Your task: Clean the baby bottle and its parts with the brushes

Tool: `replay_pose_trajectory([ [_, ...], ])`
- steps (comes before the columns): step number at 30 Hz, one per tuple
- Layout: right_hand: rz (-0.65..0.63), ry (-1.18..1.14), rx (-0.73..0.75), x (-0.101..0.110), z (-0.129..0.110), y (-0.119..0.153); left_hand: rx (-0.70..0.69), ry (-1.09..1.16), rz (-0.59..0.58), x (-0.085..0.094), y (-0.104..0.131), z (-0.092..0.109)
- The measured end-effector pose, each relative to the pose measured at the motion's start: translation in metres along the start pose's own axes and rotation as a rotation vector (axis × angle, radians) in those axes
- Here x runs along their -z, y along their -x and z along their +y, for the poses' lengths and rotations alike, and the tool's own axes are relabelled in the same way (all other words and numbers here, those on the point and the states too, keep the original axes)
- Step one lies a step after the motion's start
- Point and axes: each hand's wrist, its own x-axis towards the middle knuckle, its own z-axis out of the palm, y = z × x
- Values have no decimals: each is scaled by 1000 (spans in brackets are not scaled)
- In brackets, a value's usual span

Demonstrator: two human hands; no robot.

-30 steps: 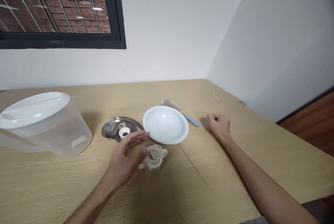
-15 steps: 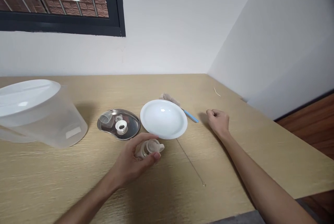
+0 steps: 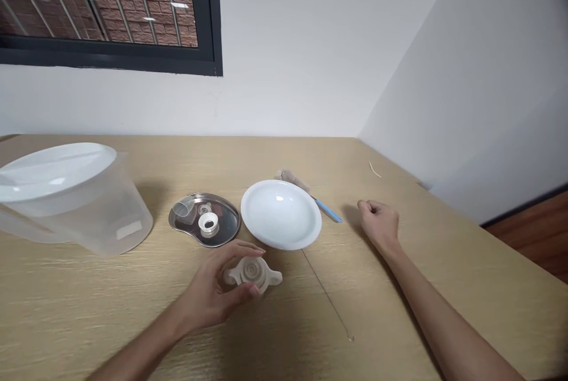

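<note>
The translucent plastic two-handled vessel [image 3: 252, 273], just near of the glossy white bowl [image 3: 280, 215], is gripped by the left hand [image 3: 213, 289]. Both handles [image 3: 276, 278] are now exposed, only one having shown half a second ago; turning is inferred. The right hand [image 3: 380, 222] is fisted on the pale wood-grain table [image 3: 66, 304]. A dark-framed window [image 3: 209, 20] is set far left.

Pitcher [image 3: 89, 215] and window [image 3: 133, 14] both run off the left edge, so you only get part of each. The bowl [image 3: 281, 214] hides one end of the wire [image 3: 327, 294] and a bit of the brush [image 3: 293, 179]. Left hand's [image 3: 210, 292] fingers block some of the translucent two-eared piece [image 3: 252, 273]. Right hand's [image 3: 380, 222] fingertips are tucked out of sight. Clear thingy [image 3: 205, 209] on the tray [image 3: 228, 221]? Too tiny to make out, honestly.
</note>
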Motion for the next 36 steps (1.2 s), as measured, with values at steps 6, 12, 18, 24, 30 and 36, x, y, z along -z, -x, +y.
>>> replay_pose_trajectory([
  [6, 135, -89, 13, 15, -22, -2, -8, -38, -24, -2, -1, 6],
  [12, -10, -186, 176, 13, -118, 10, -79, -55, 30, -5, -2, 12],
  [18, -763, -57, 625, -31, -236, 56, -41, -69, 87, -12, 0, 9],
  [24, -955, 183, 993, -91, -281, 100, -136, -144, 88, -10, 2, 5],
  [30, -1051, 382, 1091, -114, -304, 102, -191, -161, 74, -8, 4, 5],
  [36, -1058, 510, 981, -131, -300, 109, -214, -199, 37, -5, 1, 6],
])
